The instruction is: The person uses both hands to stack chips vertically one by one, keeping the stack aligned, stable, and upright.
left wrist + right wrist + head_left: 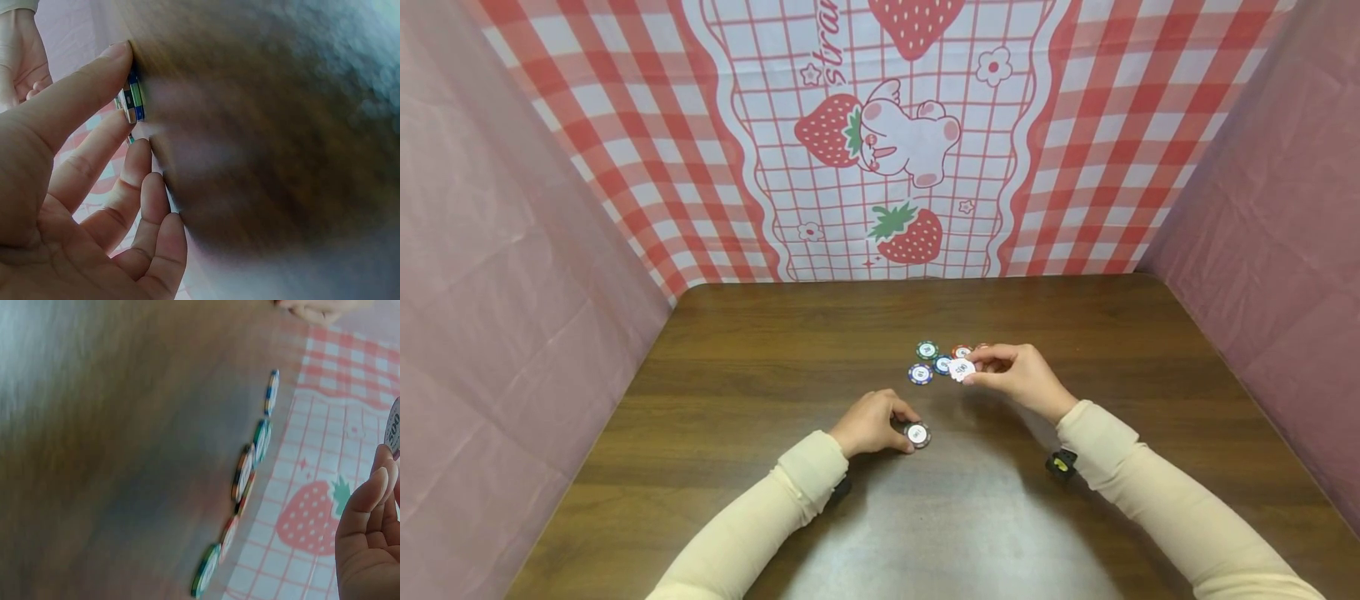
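My left hand is low over the table, with thumb and fingers pinching the edges of a dark-rimmed poker chip marked 100. In the left wrist view, dark, green and blue chip edges appear between thumb and index finger; whether they are stacked, I cannot tell. Farther forward, my right hand pinches a white poker chip, its 500 visible in the right wrist view. Just beyond it lie a green chip, a blue chip, a purple-blue chip and a red chip.
Another reddish chip is partly hidden behind the right fingers. The brown wooden table meets a checked strawberry-print cloth at the back. Pink cloth walls stand on both sides.
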A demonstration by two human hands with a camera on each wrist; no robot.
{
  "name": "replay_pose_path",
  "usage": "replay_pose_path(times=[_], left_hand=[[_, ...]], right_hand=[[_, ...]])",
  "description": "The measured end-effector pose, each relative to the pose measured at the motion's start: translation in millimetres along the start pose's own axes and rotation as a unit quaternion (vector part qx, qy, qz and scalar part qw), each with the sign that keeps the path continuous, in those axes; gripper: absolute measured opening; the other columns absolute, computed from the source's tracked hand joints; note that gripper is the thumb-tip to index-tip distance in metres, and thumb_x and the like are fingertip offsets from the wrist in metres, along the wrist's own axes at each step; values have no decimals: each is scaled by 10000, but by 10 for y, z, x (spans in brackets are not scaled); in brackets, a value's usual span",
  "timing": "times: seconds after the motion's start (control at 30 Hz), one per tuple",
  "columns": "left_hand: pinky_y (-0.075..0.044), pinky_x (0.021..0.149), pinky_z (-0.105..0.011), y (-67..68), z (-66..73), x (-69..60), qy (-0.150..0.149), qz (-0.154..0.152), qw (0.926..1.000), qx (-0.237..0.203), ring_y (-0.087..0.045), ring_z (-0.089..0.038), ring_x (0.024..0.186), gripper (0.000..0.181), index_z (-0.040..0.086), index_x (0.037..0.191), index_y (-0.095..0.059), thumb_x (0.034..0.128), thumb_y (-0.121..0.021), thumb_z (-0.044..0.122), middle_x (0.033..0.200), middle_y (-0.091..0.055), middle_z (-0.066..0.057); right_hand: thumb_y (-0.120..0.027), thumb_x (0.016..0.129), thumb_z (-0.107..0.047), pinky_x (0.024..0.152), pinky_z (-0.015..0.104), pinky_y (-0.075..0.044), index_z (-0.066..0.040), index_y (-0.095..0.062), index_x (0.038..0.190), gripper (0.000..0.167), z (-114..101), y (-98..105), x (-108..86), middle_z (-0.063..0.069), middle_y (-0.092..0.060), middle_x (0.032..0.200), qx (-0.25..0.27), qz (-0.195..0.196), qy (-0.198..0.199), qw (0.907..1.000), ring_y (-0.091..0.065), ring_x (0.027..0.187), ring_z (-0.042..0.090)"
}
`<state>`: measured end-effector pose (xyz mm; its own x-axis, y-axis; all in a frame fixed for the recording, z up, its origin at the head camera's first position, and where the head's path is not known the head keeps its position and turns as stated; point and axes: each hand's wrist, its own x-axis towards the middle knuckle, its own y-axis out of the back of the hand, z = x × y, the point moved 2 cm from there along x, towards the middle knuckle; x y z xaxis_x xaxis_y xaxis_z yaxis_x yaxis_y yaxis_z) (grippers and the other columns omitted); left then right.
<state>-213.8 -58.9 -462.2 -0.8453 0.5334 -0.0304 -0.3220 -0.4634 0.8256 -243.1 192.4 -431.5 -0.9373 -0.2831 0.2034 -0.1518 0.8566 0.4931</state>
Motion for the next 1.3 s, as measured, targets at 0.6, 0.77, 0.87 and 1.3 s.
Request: replay_pose_path(times=[0.6,0.77,0.87,1.3], left_hand=[[-429,737,-222,12,5,2,-267,26,9995,138,-585,-113,824,371,168,977,-776,636,-900,244,904,-695,21],[-430,754,-229,7,7,4,-199,15,9997,119,-590,-113,847,368,175,972,-776,635,-904,247,925,-698,23],[-432,749,-233,4,9,11,-211,16,9997,142,-591,-115,839,353,172,949,-776,631,-904,252,913,-697,22],[-424,728,-228,14,17,9,-177,-19,9997,151,-576,-103,809,349,182,954,-783,633,-902,251,874,-692,42]], right_hand=[[-849,733,-246,592,196,-476,-129,-772,961,267,-61,-412,-107,-24,-688,754,-262,-787,385,9958,-564,655,18],[-850,734,-237,572,202,-460,-135,-775,953,252,-59,-478,-120,-49,-696,759,-391,-968,596,9928,-535,639,9],[-852,731,-231,575,196,-450,-124,-776,944,251,-75,-511,-124,-56,-672,746,-508,-1088,734,9900,-520,640,-2],[-844,740,-243,613,189,-461,-117,-776,931,239,-107,-642,-131,-59,-657,752,-730,-1676,725,9805,-531,672,-15]])
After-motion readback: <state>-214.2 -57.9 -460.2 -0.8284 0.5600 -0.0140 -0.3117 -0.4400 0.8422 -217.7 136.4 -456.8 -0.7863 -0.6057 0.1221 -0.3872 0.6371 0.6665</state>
